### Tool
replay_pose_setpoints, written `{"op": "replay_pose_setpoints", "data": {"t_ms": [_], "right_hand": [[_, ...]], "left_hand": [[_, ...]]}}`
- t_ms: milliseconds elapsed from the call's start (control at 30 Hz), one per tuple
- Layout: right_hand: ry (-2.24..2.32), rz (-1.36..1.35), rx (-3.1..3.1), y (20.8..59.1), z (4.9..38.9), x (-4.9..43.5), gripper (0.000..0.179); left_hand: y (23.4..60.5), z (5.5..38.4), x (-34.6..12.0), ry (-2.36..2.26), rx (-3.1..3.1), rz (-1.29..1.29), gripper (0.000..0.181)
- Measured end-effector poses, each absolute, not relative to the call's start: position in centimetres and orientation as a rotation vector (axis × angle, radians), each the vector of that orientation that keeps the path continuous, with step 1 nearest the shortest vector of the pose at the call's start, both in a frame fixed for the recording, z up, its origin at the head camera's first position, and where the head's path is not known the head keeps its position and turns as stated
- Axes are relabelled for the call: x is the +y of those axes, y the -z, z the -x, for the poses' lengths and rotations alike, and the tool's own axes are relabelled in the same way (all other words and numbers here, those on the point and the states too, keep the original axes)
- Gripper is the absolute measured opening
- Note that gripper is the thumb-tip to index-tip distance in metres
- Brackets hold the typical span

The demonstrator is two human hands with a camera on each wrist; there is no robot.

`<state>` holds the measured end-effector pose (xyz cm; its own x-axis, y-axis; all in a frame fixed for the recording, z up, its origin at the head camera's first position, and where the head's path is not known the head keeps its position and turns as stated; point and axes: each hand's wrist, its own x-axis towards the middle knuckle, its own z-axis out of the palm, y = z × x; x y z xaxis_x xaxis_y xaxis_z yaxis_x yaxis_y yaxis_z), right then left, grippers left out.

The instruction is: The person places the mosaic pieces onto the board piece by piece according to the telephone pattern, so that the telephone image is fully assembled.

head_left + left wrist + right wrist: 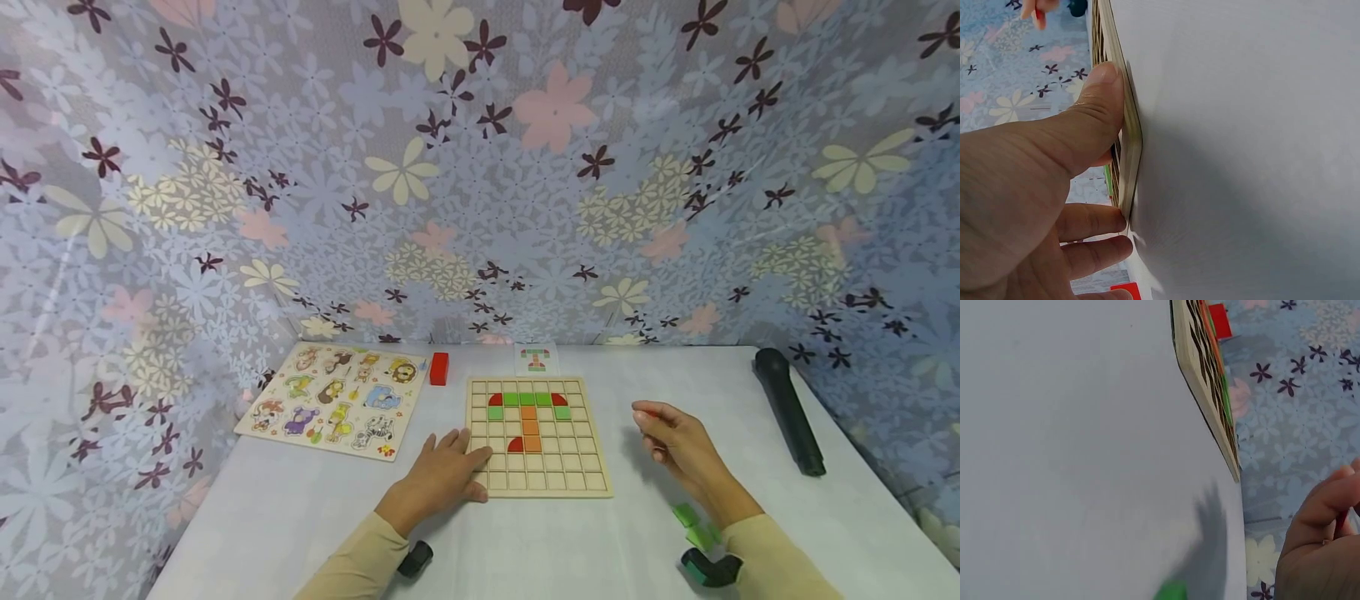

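A square wooden grid board [573, 481] lies on the white table. My left hand [442, 477] rests at its left edge and front left corner, fingers spread; in the left wrist view the thumb [1094, 103] lies along the board's edge. On the board, green tiles [527, 399] form a row between two red quarter-round tiles, with lighter green tiles below both ends. Orange tiles [529, 423] run down the middle, and a red quarter-round tile [516, 446] sits left of the lowest. My right hand [681, 446], raised right of the board, pinches a small red tile [1340, 521], mostly hidden by fingers.
Loose green tiles [686, 515] lie beside my right wrist. Behind the board is a pattern card [537, 360]. A red block [438, 369] and an animal puzzle board [352, 375] lie to the left. A black cylindrical device [791, 414] lies far right. Floral cloth hangs behind.
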<state>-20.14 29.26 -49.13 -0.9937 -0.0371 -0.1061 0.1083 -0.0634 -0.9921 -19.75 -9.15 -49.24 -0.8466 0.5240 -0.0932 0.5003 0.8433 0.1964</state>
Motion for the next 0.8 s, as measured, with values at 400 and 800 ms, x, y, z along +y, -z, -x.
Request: {"op": "replay_pose_setpoints", "data": {"t_ms": [400, 800], "right_hand": [[2.103, -0.044, 2.026, 49.2, 21.9, 25.1, 0.06], [1.506, 0.117, 2.549, 50.7, 23.1, 19.4, 0.038]], "left_hand": [[49.4, 19.7, -9.2, -0.241, 2.89, -0.82, 0.07], [49.5, 19.9, -9.2, -0.258, 2.883, -0.806, 0.071]]}}
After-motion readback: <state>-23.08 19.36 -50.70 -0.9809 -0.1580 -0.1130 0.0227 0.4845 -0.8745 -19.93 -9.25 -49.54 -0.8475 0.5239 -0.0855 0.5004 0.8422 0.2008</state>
